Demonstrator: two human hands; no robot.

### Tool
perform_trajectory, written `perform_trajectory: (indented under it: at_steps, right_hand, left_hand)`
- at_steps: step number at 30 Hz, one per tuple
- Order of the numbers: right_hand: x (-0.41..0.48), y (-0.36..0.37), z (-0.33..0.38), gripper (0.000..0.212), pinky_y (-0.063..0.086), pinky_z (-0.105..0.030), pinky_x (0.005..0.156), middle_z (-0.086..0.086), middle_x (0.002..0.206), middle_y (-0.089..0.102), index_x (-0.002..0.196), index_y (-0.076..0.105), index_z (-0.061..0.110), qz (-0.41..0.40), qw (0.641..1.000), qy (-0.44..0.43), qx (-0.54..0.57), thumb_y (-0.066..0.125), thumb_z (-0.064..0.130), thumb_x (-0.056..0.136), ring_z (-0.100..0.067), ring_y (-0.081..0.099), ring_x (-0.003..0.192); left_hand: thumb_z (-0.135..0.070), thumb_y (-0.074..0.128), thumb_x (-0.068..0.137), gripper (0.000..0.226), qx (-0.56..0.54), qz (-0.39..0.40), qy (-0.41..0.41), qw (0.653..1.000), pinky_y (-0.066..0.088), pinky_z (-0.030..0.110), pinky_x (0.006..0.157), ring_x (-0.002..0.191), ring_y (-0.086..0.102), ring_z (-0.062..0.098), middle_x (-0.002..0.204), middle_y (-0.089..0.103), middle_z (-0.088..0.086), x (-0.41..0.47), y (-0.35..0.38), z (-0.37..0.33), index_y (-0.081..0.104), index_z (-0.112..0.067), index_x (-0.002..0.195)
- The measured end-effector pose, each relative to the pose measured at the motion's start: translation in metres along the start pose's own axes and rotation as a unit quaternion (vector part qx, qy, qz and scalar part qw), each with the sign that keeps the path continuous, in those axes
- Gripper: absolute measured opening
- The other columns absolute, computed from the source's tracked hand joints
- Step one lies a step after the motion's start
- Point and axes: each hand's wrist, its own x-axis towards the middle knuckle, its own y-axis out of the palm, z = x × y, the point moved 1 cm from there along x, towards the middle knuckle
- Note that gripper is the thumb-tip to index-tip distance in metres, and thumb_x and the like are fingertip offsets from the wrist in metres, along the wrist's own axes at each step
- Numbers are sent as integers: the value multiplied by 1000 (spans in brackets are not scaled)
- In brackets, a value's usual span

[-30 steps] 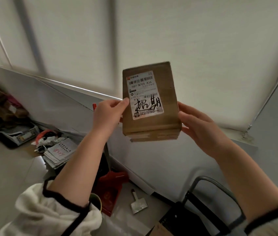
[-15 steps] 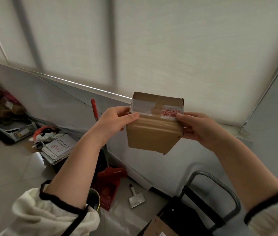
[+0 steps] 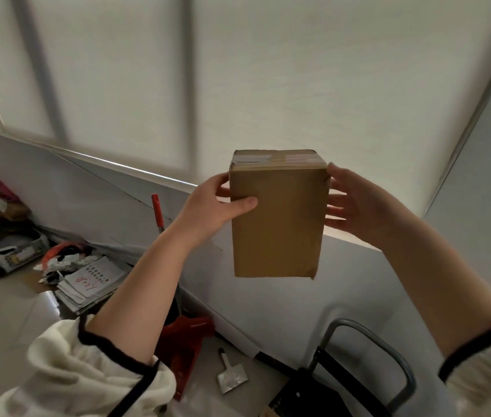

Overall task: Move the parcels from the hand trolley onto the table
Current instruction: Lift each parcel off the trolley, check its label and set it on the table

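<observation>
**Two hands, one parcel, held up against the window**

A pale roller blind (image 3: 268, 70) fills the upper half of the view, with a white wall (image 3: 268, 302) running below it down to a glossy floor (image 3: 0, 320). In mid-air in front of both is a brown cardboard parcel (image 3: 278, 218), upright, its plain face toward the camera and its taped end on top.

The person's left hand (image 3: 208, 207) grips the parcel's left edge, with the thumb laid across the front face and the fingers curled behind. The right hand (image 3: 358, 206) is spread, its fingers nearly straight (the tips meet the parcel's right edge and the thumb sits at the top corner). Cream sleeves (image 3: 87, 374) with black trim are pushed back from both forearms.

Below and right of the parcel, well apart from it, stands the hand trolley (image 3: 343, 321) with its grey tubular handle. Left of it, on the floor, are a red dustpan (image 3: 184, 341), a stack of printed papers (image 3: 87, 284) and a small metal scraper (image 3: 232, 377).
</observation>
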Motion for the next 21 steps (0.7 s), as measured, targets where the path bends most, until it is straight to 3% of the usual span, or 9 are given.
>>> perform_trajectory:
  at_steps: [4, 8, 15, 19, 21]
  right_hand:
    - [-3, 3, 5, 46, 39, -47, 104, 2, 126, 59, 125, 57, 24, -10, 997, -45, -58, 61, 45, 85, -23, 52, 120]
    - [-3, 9, -5, 36, 47, -44, 96, 2, 115, 63, 126, 53, 24, -20, 997, -38, -71, 60, 24, 91, -21, 60, 108]
    - [-4, 17, -26, 39, 45, -45, 97, -2, 124, 56, 130, 51, 19, -37, 996, 18, -82, 57, 25, 92, -26, 54, 113]
    - [-5, 18, -26, 41, 45, -45, 98, -2, 125, 57, 132, 49, 19, -50, 997, 5, -58, 57, 22, 92, -25, 55, 113]
    - [-8, 14, -24, 35, 49, -40, 92, 1, 115, 63, 127, 53, 19, -63, 997, -34, -26, 56, 24, 93, -20, 60, 106]
  left_hand:
    - [-57, 66, 78, 54, -51, -18, -73, 996, 55, 38, 78, 92, 64, 13, 105, 67, -5, 13, 0, -15, 59, -22, 119]
    - [-65, 61, 76, 59, -36, -21, -120, 992, 55, 40, 80, 88, 66, 17, 101, 68, -3, 20, 2, -23, 63, -16, 110]
    - [-64, 61, 77, 64, -2, 35, -190, 981, 54, 45, 85, 89, 66, 25, 101, 67, 6, 18, 6, -12, 60, -10, 111]
    - [-62, 59, 80, 61, -3, 24, -156, 987, 55, 39, 81, 90, 64, 19, 104, 66, 1, 19, 8, -11, 59, -12, 115]
    - [-57, 59, 83, 54, 0, -9, -68, 998, 54, 22, 68, 84, 63, 1, 101, 65, -9, 19, 12, -12, 59, -17, 119]
